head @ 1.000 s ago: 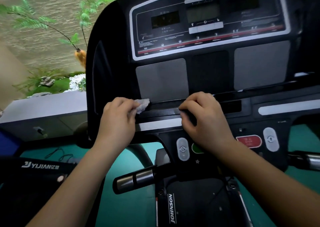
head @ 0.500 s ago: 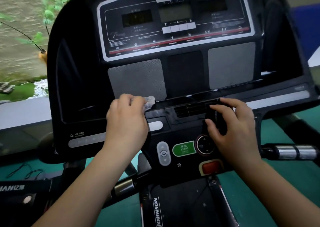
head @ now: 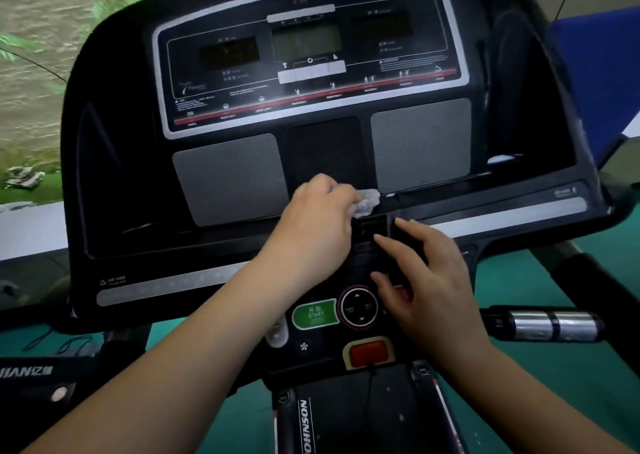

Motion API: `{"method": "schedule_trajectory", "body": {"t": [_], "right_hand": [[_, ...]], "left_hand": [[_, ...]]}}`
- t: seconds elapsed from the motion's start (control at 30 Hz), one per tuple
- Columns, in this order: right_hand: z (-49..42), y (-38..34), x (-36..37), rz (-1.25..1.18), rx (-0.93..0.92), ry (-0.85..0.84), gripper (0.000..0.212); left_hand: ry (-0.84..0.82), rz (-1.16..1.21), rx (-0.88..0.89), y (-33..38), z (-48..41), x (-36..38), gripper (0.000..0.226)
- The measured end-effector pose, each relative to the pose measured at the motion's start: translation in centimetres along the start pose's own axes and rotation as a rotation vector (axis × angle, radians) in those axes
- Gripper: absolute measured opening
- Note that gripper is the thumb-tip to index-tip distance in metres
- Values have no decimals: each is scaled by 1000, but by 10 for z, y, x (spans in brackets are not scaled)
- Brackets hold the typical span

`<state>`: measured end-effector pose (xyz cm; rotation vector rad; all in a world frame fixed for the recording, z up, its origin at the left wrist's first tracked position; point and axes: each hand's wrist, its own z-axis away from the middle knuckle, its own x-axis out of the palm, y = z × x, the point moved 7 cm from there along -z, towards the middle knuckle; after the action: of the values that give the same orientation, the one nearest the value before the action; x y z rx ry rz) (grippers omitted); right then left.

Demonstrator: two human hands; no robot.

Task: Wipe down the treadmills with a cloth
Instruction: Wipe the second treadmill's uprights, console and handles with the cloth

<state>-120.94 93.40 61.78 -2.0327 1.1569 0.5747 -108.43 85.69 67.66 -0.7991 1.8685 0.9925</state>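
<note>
In the head view, a black treadmill console (head: pixel 114 190) fills most of the frame, with the display panel (head: pixel 308 62) in the upper centre and two grey grilles below it, one at centre left (head: pixel 228 179) and one at centre right (head: pixel 420 145). The left hand (head: pixel 311 225) reaches in from the lower left, its fingers curled and clamped on a small pale cloth (head: pixel 367 202). The cloth sticks out past the knuckles and lies against the narrow ledge just under the dark middle panel, near the lower left corner of the right grille. The right hand (head: pixel 429 280) comes in from the lower right, its fingers (head: pixel 388 245) straight and spread apart, holding nothing, over the black middle part of the console just below the cloth; whether they touch it cannot be told. Below the hands are a green START button (head: pixel 315 313), a round dial (head: pixel 358 306) and a red button (head: pixel 369 353). A handlebar with silver grips (head: pixel 554 325) juts out at the right.
</note>
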Motion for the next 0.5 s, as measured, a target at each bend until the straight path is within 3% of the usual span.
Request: {"method": "schedule_trajectory", "body": {"t": [0.33,0.5], "right_hand": [[12,6,-2,-44,-3,-26,42],[11,7,-3,-42,-18,3,40]], "left_hand": [[-323,60,146,75,-66,53,33],[-363,61,171,49,-46,34,37]]}}
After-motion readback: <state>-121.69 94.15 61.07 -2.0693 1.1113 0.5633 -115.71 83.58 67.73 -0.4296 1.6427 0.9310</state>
